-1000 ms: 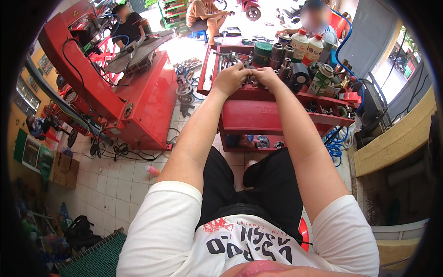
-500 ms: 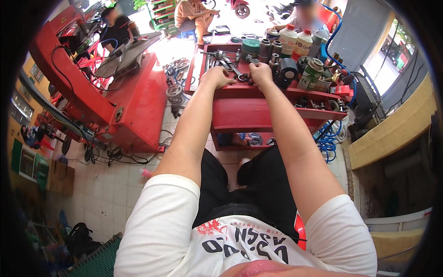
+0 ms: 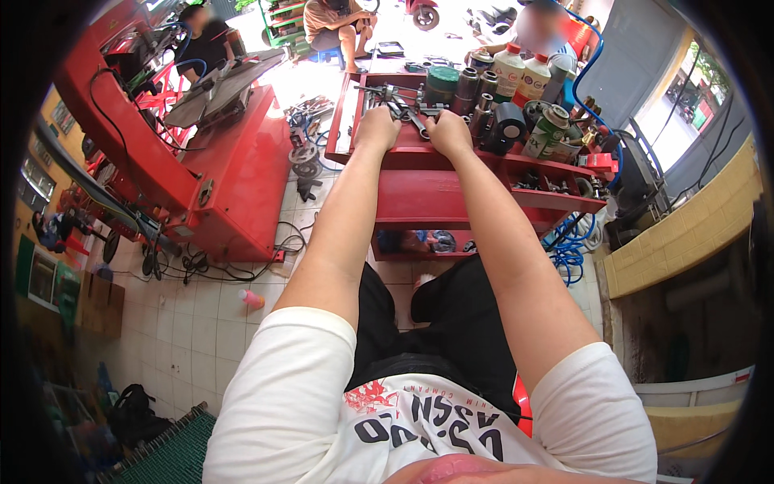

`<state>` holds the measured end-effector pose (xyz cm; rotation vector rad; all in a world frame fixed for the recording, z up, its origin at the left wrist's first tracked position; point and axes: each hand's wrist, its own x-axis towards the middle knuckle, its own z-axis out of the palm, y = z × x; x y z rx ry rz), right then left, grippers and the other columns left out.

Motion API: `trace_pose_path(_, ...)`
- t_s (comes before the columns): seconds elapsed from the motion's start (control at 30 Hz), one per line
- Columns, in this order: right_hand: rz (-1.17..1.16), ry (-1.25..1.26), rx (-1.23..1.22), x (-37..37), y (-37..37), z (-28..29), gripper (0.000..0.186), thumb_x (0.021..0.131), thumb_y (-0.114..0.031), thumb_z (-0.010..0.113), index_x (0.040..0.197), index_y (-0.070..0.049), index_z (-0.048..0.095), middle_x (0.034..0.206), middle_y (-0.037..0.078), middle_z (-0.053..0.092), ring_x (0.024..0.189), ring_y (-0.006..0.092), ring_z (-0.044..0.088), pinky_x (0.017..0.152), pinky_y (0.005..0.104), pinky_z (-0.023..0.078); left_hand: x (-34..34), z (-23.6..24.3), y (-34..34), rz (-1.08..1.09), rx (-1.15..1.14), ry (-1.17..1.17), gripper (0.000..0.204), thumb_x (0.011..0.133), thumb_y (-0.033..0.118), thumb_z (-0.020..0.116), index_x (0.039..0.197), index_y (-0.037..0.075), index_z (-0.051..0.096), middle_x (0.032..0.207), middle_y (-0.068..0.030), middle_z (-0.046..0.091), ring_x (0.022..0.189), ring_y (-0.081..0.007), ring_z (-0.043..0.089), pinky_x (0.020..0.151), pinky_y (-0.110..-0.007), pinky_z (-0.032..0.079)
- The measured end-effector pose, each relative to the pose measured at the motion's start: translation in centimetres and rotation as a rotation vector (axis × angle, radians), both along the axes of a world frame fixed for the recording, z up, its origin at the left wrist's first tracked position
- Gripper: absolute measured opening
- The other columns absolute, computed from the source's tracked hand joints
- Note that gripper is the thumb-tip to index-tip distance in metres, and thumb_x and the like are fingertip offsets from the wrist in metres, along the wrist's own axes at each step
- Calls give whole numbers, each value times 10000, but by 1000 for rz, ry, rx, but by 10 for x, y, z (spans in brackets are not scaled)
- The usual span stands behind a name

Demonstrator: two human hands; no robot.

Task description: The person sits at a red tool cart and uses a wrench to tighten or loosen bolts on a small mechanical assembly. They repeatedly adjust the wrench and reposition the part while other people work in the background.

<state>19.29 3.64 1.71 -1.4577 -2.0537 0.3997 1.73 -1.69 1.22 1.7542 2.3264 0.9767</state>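
Note:
Both my hands reach over the top tray of a red tool cart (image 3: 411, 181). My left hand (image 3: 377, 130) is at the tray's left part, its fingers curled down against several metal wrenches (image 3: 418, 125); what they grip is hidden. To its right, my right hand (image 3: 449, 134) is closed, knuckles up, beside the wrenches. A metal tool end shows just past it, and I cannot tell whether it is held. Close beyond the right hand stand a green round tin (image 3: 442, 85) and dark cylindrical cans (image 3: 467, 87).
White bottles with red caps (image 3: 508, 66), a green-and-white spray can (image 3: 547, 131) and a black cylinder (image 3: 508, 124) crowd the cart's right side. A red machine (image 3: 234, 181) stands left, cables on the floor by it. A blue hose (image 3: 592, 68) hangs right. Other people sit beyond.
My left hand has shifted slightly farther in, its fingers now curled among the wrenches. My right hand has moved slightly left and nearer to me.

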Motion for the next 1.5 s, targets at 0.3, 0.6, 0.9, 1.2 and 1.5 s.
trace_pose_path(0.3, 58, -28, 19, -1, -6, 4, 393, 952, -388, 688, 1079, -19, 731, 1082, 237, 748, 1055, 420, 711, 926, 513, 554, 1, 9, -14, -92, 222, -81, 197, 945, 181, 733, 1058, 20, 717, 1052, -197, 756, 1014, -368, 722, 896, -457, 543)
trace_pose_path(0.6, 122, -31, 7, 4, 2, -2, 382, 962, -369, 662, 1104, -23, 739, 1110, 237, 743, 1083, 419, 699, 960, 509, 536, 3, 8, -11, -61, 220, -140, 169, 965, 161, 706, 1037, 9, 704, 1025, -216, 747, 1000, -379, 716, 882, -466, 534)
trace_pose_path(0.9, 156, -30, 13, 1, 2, -1, 372, 970, -354, 638, 1080, -19, 757, 1110, 234, 744, 1083, 410, 697, 971, 495, 530, -4, 4, -10, -62, 192, -137, 215, 962, 146, 691, 1155, 77, 758, 1093, -174, 759, 1046, -353, 715, 930, -441, 538)
trace_pose_path(1.2, 202, -21, 23, 2, 6, -6, 371, 955, -355, 664, 1062, -12, 760, 1046, 241, 747, 1028, 413, 707, 930, 485, 537, -7, 0, -4, -86, 167, -82, 216, 956, 154, 699, 1146, 79, 770, 1131, -173, 753, 1079, -353, 706, 963, -438, 534)
trace_pose_path(1.5, 186, -33, 7, 2, 1, -1, 375, 968, -366, 637, 1081, -27, 750, 1092, 229, 746, 1071, 414, 695, 957, 498, 528, -7, -3, -1, -59, 112, -36, 230, 965, 126, 685, 1184, 79, 738, 1177, -192, 730, 1129, -361, 683, 985, -446, 525)
